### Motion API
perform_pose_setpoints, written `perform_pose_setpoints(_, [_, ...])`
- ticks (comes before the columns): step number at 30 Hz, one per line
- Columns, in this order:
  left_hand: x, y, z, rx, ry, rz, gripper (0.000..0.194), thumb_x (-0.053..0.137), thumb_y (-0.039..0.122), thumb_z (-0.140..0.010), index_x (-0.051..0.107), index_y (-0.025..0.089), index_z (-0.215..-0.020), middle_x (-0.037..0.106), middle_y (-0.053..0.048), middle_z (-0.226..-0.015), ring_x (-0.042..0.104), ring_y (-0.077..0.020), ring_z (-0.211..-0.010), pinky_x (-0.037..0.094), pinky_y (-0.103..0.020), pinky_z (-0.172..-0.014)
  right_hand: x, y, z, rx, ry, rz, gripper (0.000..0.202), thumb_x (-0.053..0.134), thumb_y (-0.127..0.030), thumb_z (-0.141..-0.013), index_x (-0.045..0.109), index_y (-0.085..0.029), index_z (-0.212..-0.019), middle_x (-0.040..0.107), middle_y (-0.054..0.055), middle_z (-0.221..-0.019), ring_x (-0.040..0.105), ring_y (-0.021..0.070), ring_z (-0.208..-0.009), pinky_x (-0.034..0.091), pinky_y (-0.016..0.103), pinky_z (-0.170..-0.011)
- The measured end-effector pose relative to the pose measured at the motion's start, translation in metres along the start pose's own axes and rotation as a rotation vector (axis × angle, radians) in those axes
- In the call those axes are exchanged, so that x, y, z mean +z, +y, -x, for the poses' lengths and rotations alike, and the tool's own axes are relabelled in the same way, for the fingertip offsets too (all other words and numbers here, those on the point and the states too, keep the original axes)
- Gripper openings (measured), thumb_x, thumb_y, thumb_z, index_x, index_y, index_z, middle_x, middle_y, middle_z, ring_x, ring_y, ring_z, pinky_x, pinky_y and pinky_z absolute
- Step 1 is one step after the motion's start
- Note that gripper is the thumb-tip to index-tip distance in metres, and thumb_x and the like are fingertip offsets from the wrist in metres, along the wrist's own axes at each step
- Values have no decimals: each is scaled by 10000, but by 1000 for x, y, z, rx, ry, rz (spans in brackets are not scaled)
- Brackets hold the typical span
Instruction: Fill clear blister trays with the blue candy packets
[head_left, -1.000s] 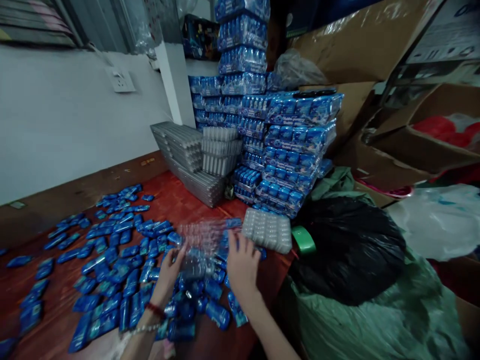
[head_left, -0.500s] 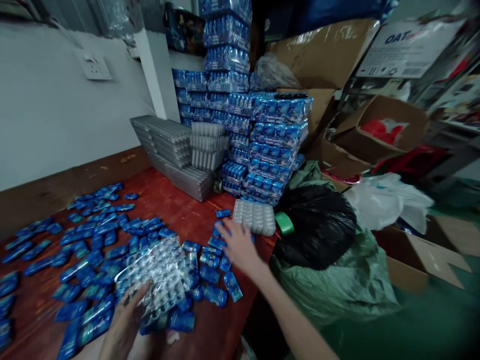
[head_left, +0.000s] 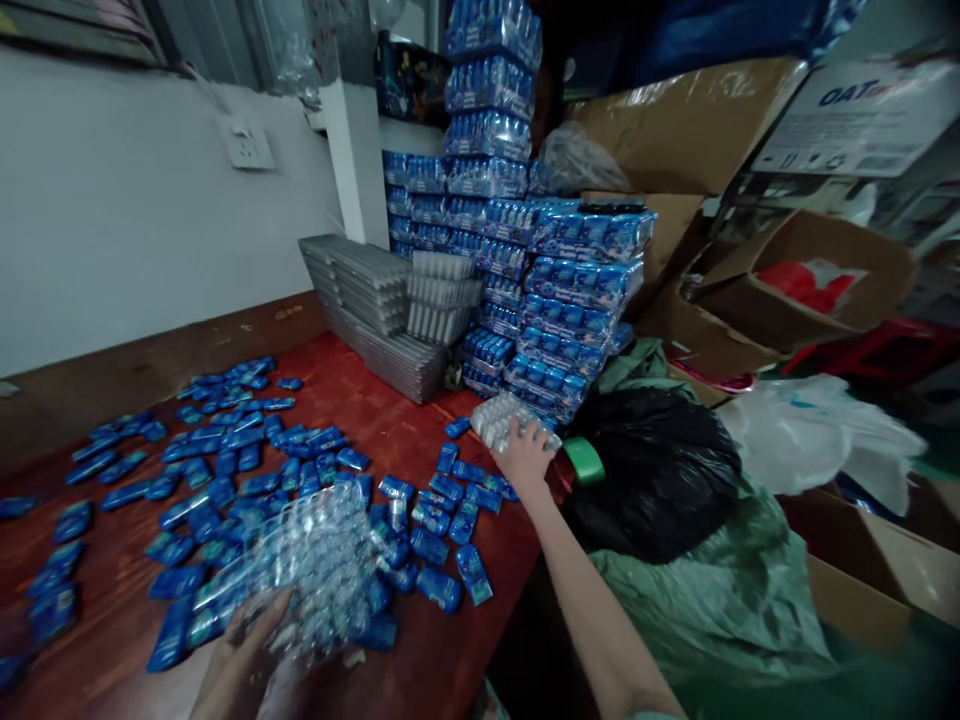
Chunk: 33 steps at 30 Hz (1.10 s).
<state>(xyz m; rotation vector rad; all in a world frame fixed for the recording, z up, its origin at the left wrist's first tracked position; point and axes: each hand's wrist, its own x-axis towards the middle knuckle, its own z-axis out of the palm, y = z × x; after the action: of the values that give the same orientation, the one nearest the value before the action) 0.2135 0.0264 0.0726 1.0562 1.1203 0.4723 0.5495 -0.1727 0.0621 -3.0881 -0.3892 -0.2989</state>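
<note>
My left hand [head_left: 251, 635], low in the view, grips the near edge of a clear plastic blister tray [head_left: 322, 565] with rounded cups, thumb on top. The tray is slightly blurred and held over small blue packs [head_left: 217, 500] scattered across the red tabletop [head_left: 360, 400]. My right hand [head_left: 525, 455] reaches to the table's right edge, its fingers over a second clear blister tray [head_left: 499, 420]; its thumb and the tray's underside are hidden. More blue packs [head_left: 457, 495] lie between the two hands.
Grey stacked plastic trays [head_left: 375, 310] stand at the back, beside tall stacks of shrink-wrapped blue packs [head_left: 570, 290]. A green tape roll [head_left: 583, 462] and a black bag [head_left: 652, 470] are right of the table. Open cardboard boxes [head_left: 810, 270] are farther right.
My right hand has moved forward and right from above the blue packs onto the second tray, which now sits tilted. The left hand still holds its tray. The view has turned slightly left.
</note>
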Motion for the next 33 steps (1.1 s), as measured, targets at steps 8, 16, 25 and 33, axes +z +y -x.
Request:
perform_pose_setpoints(8, [16,14,7,49,-95,244,377,798,311,-580,603,182,-876,684,-20,-872,653,-183,-770,532,-272,-686,0,9,8,-206,15,-11,627,549,-422,-828,386,-225,-1400,456,194,-1291,436,403,-1110,426,542,-791])
perform_pose_setpoints(16, [70,40,0,201,-169,170,675,810,427,-564,477,214,-1111,669,-62,-1000,666,-226,-854,530,-311,-723,-27,-18,55,-270,-213,-1210,934,582,-692,-678,329,-187,-1422,384,189,-1414,356,370,-1293,343,550,-999])
perform_pose_setpoints(25, [132,110,12,387,-462,246,722,616,512,-778,333,272,-1397,454,-57,-1390,477,-226,-1225,448,-316,-945,-115,-78,40,4,-819,-2174,403,738,-274,-635,600,-201,-1007,699,31,-948,667,209,-818,563,315,-670])
perform_pose_setpoints(33, [73,86,34,407,-282,10,557,638,547,-731,593,236,-1190,616,-71,-1190,613,-232,-992,507,-332,-846,-242,-150,-167,94,-332,-2238,129,473,-208,-814,505,-210,-939,588,-53,-627,630,132,-588,569,298,-602])
